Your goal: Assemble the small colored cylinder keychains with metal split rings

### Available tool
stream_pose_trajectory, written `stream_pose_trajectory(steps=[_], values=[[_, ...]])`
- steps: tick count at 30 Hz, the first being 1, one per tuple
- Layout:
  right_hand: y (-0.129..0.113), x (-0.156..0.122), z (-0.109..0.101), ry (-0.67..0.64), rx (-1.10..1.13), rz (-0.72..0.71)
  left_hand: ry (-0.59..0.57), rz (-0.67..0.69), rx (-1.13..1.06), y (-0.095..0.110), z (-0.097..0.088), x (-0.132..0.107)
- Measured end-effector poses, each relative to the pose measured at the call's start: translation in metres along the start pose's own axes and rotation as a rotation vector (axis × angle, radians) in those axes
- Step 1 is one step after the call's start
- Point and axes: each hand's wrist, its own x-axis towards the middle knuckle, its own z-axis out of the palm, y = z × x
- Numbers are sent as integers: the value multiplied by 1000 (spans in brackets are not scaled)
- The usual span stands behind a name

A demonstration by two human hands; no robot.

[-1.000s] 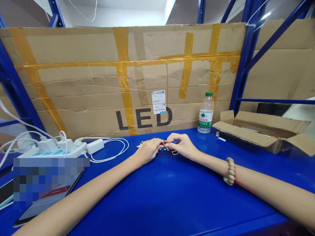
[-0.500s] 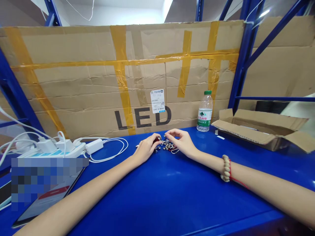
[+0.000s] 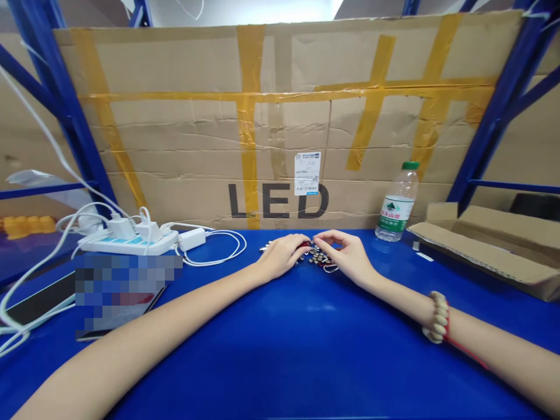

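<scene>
A small heap of round, shiny metal pieces [image 3: 318,256] lies on the blue tabletop between my hands. My left hand [image 3: 282,255] rests at the heap's left side, its fingers curled round a small dark-red object [image 3: 305,244] whose kind I cannot make out. From the right, my right hand [image 3: 347,256] meets it with thumb and forefinger pinched together. Whatever is in that pinch is too small to name. Below the right fingers, a silver loop like a carabiner [image 3: 331,269] sticks out of the heap. More metal bits [image 3: 265,247] show behind the left wrist.
A water bottle [image 3: 396,204] stands behind my right hand, beside an open cardboard box [image 3: 490,245]. Left are a white power strip [image 3: 131,240] with cables and a tablet [image 3: 126,315], partly pixelated. A large taped carton [image 3: 196,151] walls off the back.
The whole view has swung left, so everything sits further right in the picture. My fingertips are slightly closer together over the heap; both hands keep their curled, pinching shapes.
</scene>
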Motion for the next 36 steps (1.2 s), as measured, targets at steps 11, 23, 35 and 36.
stream_pose_trajectory(steps=[11,23,35,36], values=[[-5,0,1,-16,-18,35,-48,11,56,-2,0,-2],[-2,1,0,-88,79,32,11,23,93,-1,0,-5],[6,3,-4,-139,121,25,-79,32,87,-4,0,-2],[7,3,-3,-126,124,39,-83,31,82,-4,0,-2]])
